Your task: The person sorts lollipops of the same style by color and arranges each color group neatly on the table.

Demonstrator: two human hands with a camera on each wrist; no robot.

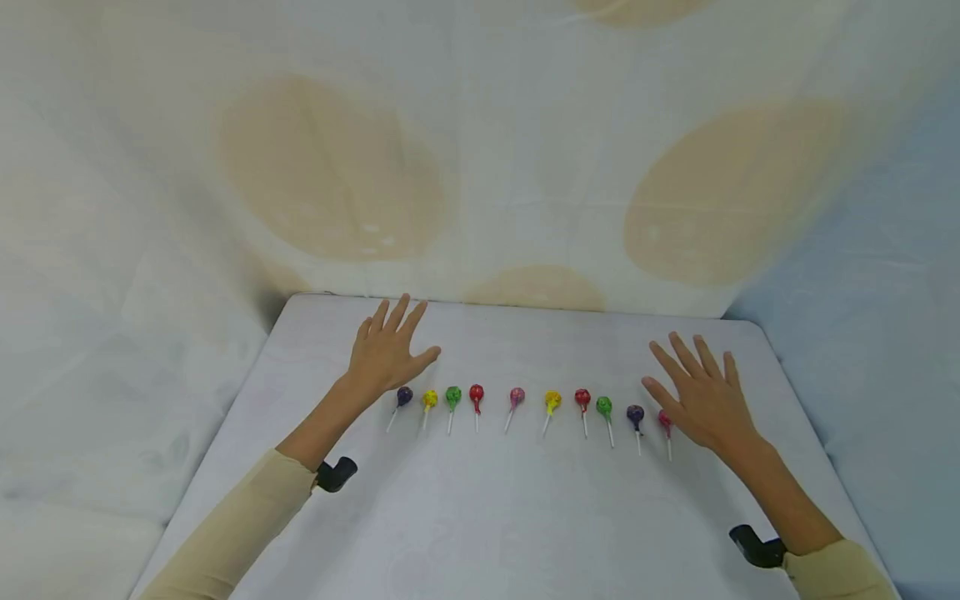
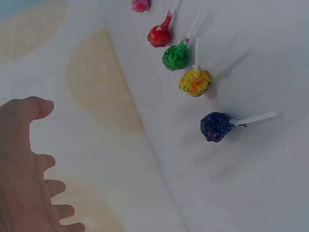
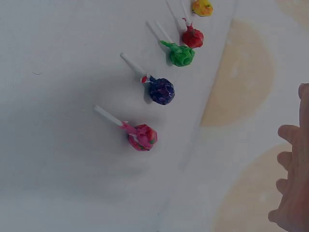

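Note:
Several wrapped lollipops lie in a row across a white table (image 1: 480, 517), sticks toward me. My left hand (image 1: 387, 354) hovers open, fingers spread, just above the left end, nearest the purple lollipop (image 1: 404, 395) (image 2: 216, 126); yellow (image 2: 194, 82), green (image 2: 175, 56) and red (image 2: 159, 36) ones follow it. My right hand (image 1: 701, 393) hovers open at the right end, beside the pink lollipop (image 1: 665, 421) (image 3: 142, 137) and a purple one (image 1: 635, 413) (image 3: 161, 91). A green lollipop (image 3: 182, 54) and a red one (image 3: 193, 37) come after. Neither hand holds anything.
A pale cloth backdrop (image 1: 480, 167) with large tan dots hangs behind the table and drapes down both sides. Black wrist straps (image 1: 335, 473) (image 1: 757, 550) sit on both forearms. The table's near half (image 1: 480, 533) carries nothing but my arms.

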